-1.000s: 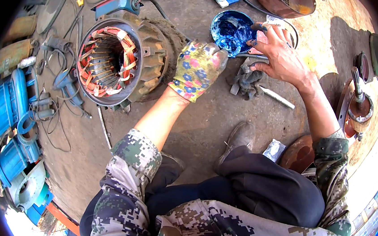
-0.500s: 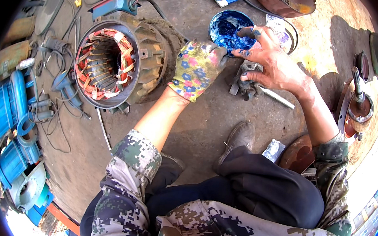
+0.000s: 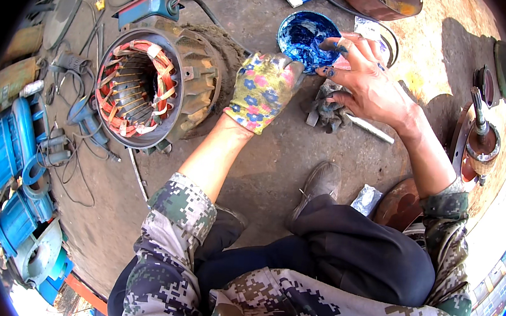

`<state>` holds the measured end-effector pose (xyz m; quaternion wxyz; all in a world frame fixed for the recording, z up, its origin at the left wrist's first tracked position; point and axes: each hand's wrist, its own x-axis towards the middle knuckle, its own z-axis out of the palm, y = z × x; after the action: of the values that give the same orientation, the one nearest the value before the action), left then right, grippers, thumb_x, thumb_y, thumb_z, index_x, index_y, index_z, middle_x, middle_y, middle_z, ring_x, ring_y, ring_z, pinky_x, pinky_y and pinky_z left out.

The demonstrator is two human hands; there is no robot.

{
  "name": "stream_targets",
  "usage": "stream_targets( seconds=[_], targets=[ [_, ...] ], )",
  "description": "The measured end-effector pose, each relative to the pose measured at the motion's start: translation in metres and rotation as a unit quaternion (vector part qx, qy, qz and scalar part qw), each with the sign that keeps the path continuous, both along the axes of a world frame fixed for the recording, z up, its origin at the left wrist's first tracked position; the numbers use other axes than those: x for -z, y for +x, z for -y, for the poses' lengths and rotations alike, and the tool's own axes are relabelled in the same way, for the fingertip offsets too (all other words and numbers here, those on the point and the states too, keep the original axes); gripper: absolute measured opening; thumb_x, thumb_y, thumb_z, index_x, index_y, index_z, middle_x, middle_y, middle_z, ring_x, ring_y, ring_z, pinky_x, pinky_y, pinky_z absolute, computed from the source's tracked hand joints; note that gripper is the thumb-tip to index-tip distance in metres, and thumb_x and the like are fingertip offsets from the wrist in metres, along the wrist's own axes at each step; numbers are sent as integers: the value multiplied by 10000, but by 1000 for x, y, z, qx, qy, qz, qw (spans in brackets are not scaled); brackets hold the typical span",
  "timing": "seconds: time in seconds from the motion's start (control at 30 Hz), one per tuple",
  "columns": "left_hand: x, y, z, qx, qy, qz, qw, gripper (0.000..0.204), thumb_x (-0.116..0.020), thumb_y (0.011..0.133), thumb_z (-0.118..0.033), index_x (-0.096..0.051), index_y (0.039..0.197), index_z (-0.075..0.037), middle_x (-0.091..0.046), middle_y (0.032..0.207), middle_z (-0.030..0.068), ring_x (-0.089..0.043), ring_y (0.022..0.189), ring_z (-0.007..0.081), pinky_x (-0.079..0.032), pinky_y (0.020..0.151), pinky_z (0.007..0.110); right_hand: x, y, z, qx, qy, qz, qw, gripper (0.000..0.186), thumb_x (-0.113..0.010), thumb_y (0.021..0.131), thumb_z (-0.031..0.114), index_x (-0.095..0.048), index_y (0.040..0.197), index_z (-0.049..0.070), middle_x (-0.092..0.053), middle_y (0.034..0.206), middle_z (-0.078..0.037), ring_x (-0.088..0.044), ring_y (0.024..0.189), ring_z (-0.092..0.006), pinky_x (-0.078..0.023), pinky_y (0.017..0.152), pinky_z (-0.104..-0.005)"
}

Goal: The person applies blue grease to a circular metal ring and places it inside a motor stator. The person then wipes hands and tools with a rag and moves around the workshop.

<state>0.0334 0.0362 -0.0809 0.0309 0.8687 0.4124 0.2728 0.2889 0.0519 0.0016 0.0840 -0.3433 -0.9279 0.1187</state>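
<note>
My left hand (image 3: 264,93), in a flowered work glove with dark fingertips, is closed at the near left rim of a round tub of blue grease (image 3: 300,33). Its fingertips seem to pinch the rim, though they are partly hidden. Thick grease coats the inside of the tub. At the tub's right side is my bare right hand (image 3: 365,80), fingers apart and bent, with blue smears on the fingertips. Beneath that hand lies a dirty grey glove or rag (image 3: 331,112), with a pale metal rod (image 3: 373,130) sticking out to the right.
A motor stator housing (image 3: 205,87) with red-bound windings lies at the left, a blue box on top. Beyond it are cables, a blue power tool (image 3: 88,116) and blue motor parts (image 3: 13,215). A rotor shaft (image 3: 479,126) stands at the right. A brown drum (image 3: 387,4) is at the back.
My right hand's fingers have shifted slightly over the tub's right rim. My left hand keeps its place by the rim. The whole view has moved a little.
</note>
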Motion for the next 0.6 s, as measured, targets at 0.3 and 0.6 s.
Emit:
stream_targets(
  seconds=[0.3, 0.6],
  targets=[
    [-19, 8, -9, -47, -25, 63, 997, 94, -761, 890, -175, -690, 921, -122, -679, 789, 95, -685, 728, 317, -550, 671, 455, 30, 22, -20, 93, 27, 40, 994, 648, -858, 798, 426, -695, 1376, 181, -471, 1521, -178, -432, 1403, -381, -389, 1120, -537],
    [-38, 19, -11, -148, -446, 544, 696, 103, -702, 997, -146, -687, 1055, -62, -586, 758, 31, -549, 660, 153, -461, 614, 336, 26, 18, -21, 68, -14, 16, 997, 469, -867, 788, 394, -769, 1200, 193, -521, 1426, -180, -472, 1354, -364, -380, 1111, -503]
  ],
)
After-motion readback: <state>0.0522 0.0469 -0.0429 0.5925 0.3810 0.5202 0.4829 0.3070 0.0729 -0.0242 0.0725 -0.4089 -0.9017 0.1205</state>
